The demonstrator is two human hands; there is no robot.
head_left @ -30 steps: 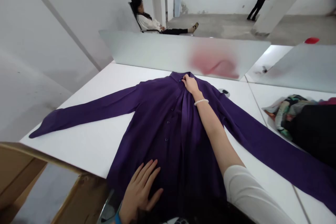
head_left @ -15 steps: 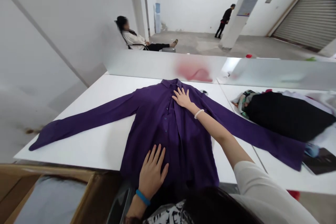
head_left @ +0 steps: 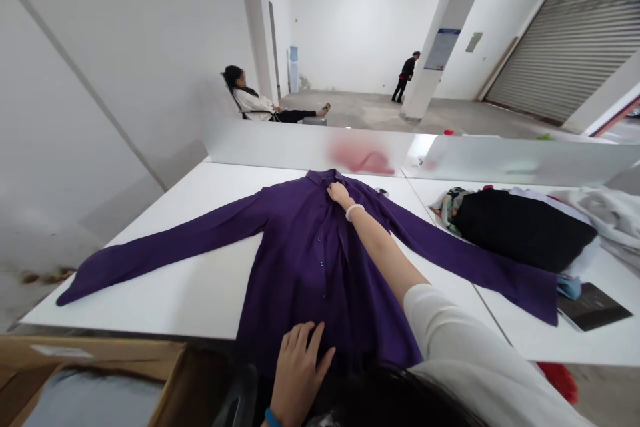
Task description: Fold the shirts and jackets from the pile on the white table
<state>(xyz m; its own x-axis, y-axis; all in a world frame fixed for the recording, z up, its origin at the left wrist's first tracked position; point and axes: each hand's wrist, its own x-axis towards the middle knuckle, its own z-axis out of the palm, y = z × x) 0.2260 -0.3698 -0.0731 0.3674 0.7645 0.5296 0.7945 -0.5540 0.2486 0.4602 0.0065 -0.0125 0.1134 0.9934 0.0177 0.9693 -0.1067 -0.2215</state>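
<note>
A long-sleeved dark purple button-front shirt point(head_left: 300, 267) lies face up on a white table point(head_left: 150, 280), its sleeves spread wide. My right hand point(head_left: 340, 195), with a white bead bracelet, rests at the top of the button placket point(head_left: 327, 227) just below the collar, its fingers bunched. Whether it grips the cloth is hidden. My left hand point(head_left: 300, 373), with a blue wristband, lies flat on the lower front of the shirt. Its fingers are apart, and it holds nothing. The shirt's hem is hidden behind my hair and the box edge.
A black garment point(head_left: 520, 230) and mixed fabrics lie on the adjoining table at right, by a dark tablet point(head_left: 593, 307). A cardboard box point(head_left: 90, 353) stands at lower left. A frosted panel point(head_left: 300, 147) runs behind the tables. One person sits point(head_left: 250, 100) beyond it; another stands point(head_left: 406, 77).
The view has swung and risen, showing more of the room. My right hand's spread fingers have drawn together at the placket, and my left hand sits lower on the shirt.
</note>
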